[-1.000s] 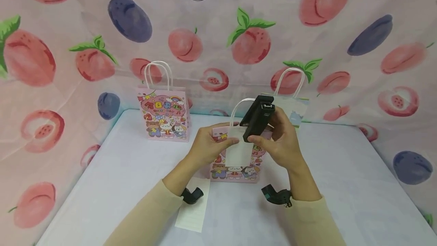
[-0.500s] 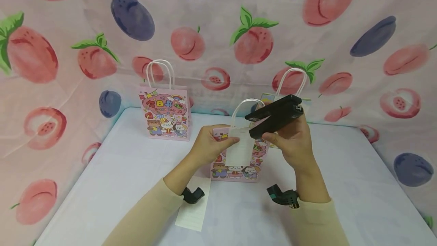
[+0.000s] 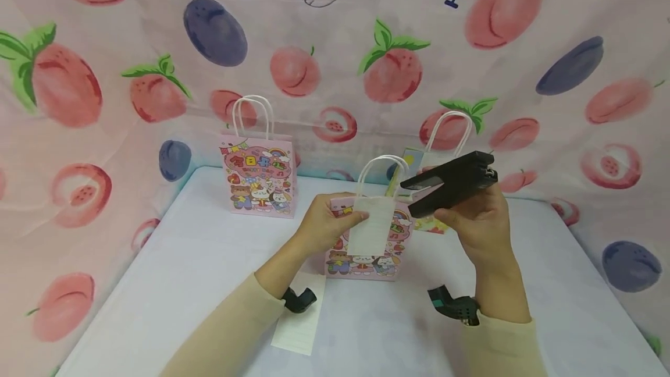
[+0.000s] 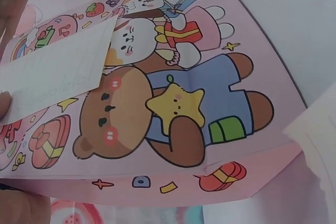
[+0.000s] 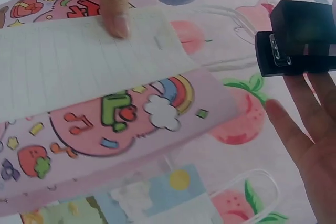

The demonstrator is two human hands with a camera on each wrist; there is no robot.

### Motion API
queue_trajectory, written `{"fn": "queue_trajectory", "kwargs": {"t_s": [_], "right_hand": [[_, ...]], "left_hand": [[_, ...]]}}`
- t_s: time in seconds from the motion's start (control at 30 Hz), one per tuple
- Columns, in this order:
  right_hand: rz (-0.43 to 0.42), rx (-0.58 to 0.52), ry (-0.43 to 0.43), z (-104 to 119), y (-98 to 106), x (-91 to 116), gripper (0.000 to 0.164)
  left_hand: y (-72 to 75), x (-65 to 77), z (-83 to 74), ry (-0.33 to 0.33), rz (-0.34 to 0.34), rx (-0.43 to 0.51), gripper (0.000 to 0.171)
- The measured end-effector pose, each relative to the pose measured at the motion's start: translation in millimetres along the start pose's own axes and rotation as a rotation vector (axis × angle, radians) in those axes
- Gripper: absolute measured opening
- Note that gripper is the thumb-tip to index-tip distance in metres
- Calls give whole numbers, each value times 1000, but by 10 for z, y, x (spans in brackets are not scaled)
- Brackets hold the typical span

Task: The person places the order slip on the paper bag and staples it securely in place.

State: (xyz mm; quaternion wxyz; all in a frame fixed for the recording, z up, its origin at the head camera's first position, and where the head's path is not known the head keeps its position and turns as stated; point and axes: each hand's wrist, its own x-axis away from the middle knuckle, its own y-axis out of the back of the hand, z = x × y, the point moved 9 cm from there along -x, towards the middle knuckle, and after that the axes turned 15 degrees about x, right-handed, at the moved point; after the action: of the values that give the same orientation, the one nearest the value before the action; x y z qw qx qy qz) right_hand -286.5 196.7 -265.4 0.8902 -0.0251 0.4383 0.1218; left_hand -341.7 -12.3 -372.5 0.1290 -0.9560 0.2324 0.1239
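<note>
A pink cartoon paper gift bag point(image 3: 387, 269) with white handles stands at the middle of the table. My left hand point(image 3: 324, 226) grips its upper left edge, the thumb pressing a lined white paper slip point(image 3: 373, 234) flat against the front. Near the slip's top edge, a short staple-like mark point(image 5: 159, 42) shows in the right wrist view. My right hand point(image 3: 484, 220) holds a black stapler point(image 3: 455, 182), its jaws apart and pointing left, just right of the bag's handles. The slip's lower end overlaps the printed animals point(image 4: 126, 40) in the left wrist view.
Another pink gift bag point(image 3: 259, 182) stands at the back left. Behind the stapler is a bag with a blue and yellow print point(image 3: 431, 226), partly hidden. A second paper strip point(image 3: 298, 330) lies under my left wrist. Fruit-print cloth point(image 3: 324, 28) hangs behind the table.
My right hand has moved right with the stapler, away from the slip and the bag's top. The stapler has turned to point left. My left hand keeps its hold.
</note>
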Motion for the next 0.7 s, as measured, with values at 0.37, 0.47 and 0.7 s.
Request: {"fn": "queue_trajectory", "kwargs": {"t_s": [0.37,0.47,0.7], "right_hand": [[41,11,-21,91,265,277,66],[43,73,-96,74,348,365,66],[54,239,-307,14,539,556,56]], "left_hand": [[-25,-10,65,40,4,-24,25],[-13,-4,60,45,5,-40,26],[19,9,3,21,7,-97,26]]}}
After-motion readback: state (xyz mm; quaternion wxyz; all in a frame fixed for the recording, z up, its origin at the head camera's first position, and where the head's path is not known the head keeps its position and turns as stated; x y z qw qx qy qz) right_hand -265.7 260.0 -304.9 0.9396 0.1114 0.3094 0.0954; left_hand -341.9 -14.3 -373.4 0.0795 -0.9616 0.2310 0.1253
